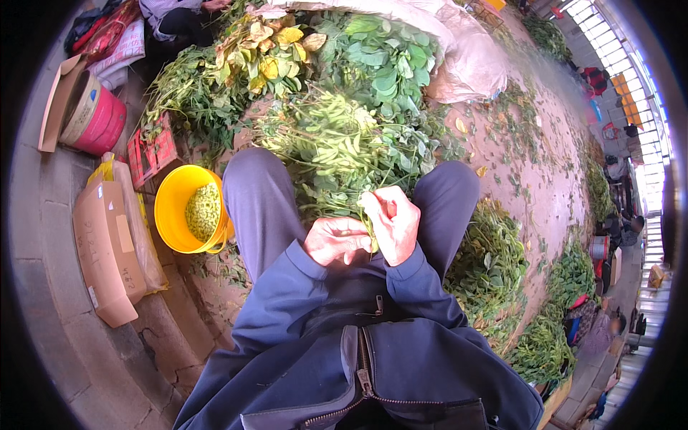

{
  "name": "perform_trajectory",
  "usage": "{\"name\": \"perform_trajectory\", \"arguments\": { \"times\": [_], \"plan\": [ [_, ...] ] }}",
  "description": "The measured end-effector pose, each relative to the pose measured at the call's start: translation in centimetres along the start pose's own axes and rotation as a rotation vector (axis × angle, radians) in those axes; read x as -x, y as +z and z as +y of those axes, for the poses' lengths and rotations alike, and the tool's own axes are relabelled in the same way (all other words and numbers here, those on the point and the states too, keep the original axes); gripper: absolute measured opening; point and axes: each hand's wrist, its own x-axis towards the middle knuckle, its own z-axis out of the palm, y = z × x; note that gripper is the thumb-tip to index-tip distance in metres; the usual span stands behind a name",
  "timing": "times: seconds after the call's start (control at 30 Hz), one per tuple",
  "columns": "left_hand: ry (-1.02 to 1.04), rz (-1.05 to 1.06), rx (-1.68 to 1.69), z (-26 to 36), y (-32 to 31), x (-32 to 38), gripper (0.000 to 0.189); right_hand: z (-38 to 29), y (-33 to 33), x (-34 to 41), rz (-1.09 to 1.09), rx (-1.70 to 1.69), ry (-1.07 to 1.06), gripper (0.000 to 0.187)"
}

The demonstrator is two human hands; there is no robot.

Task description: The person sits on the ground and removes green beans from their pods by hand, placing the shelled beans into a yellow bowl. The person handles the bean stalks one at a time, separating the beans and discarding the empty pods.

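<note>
My left hand and my right hand meet between my knees. They are closed on a thin green bean sprig. My left thumb and fingertips pinch its lower end, where a pod seems to hang. My right fingers grip it higher up. Just beyond them lies a heap of cut soybean plants with many plump green pods. To the left of my knee stands a yellow plastic bucket, partly filled with shelled green beans.
Left of the bucket are a cardboard box, a red plastic crate and a pink tub. A pale woven sack lies beyond the heap. More plants pile up by my right knee. Other people sit far right.
</note>
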Motion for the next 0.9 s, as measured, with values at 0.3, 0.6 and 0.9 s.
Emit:
{"name": "perform_trajectory", "arguments": {
  "times": [0.3, 0.6, 0.9],
  "plan": [
    [0.209, -0.014, 0.348, -2.1, -3.3, -1.3, 0.016, -1.2, -1.9, -1.3, -0.130, -0.251, 0.303, 0.018],
    [0.165, 0.049, 0.498, -2.0, -4.0, -1.1, 0.019, -2.7, -2.4, 0.5, -0.577, -0.046, 0.092, 0.020],
    [0.302, 0.199, 0.313, -1.5, -3.4, -0.9, 0.011, -2.0, -2.2, 0.8, -0.595, -0.197, 0.171, 0.027]
  ]
}}
